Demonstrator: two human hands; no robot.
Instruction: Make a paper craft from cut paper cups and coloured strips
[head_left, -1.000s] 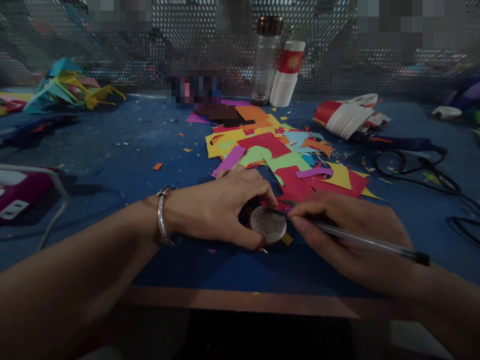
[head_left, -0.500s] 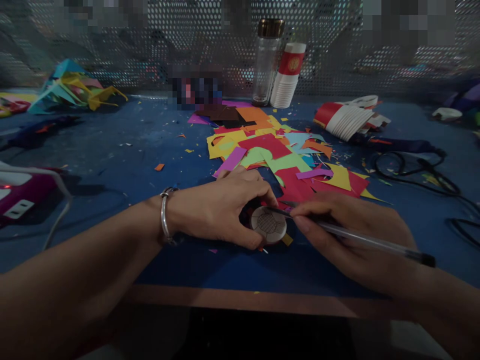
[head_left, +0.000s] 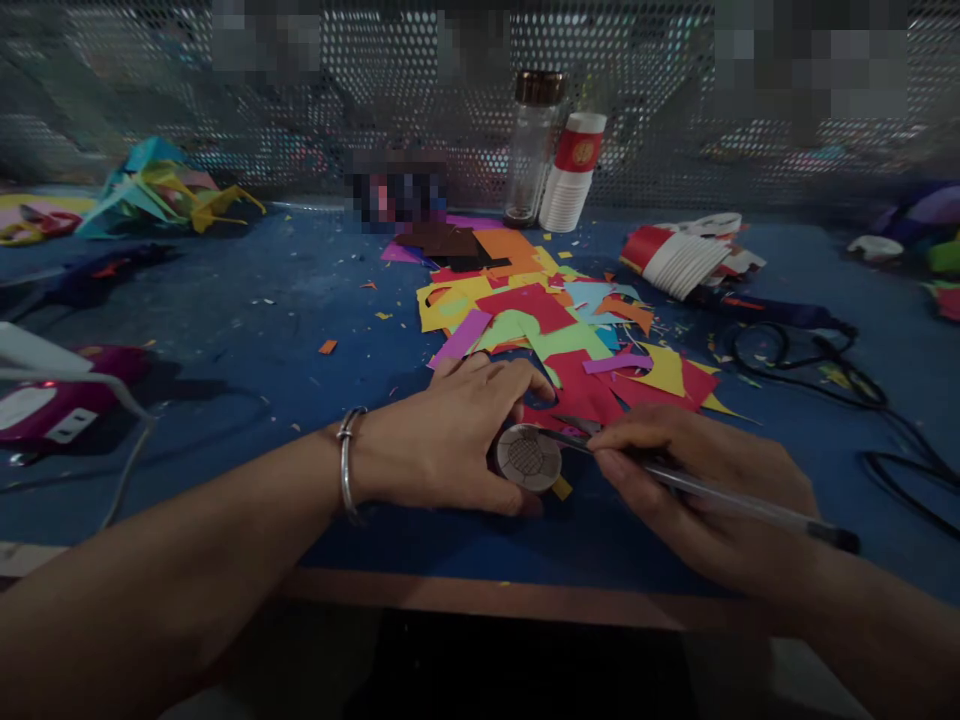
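Observation:
My left hand [head_left: 450, 435], with a metal bangle on the wrist, curls round a small round disc [head_left: 529, 458] that has a grid pattern on its top and rests on the blue table [head_left: 247, 330]. My right hand [head_left: 694, 485] pinches a clear pen [head_left: 720, 487]. The pen's tip touches the disc's far right edge. Both hands lie near the table's front edge, just in front of a heap of coloured paper scraps [head_left: 547, 315].
A clear bottle [head_left: 532, 145] and a stack of paper cups [head_left: 574, 172] stand at the back by a perforated metal wall. More cups [head_left: 686, 258] lie on their side at the right. Black cables [head_left: 817, 365] run on the right; a pink device [head_left: 52, 405] and folded paper [head_left: 161, 190] are at the left.
The view has shifted slightly, so everything sits a little lower and to the left. Both hands keep their hold on the disc and the pen.

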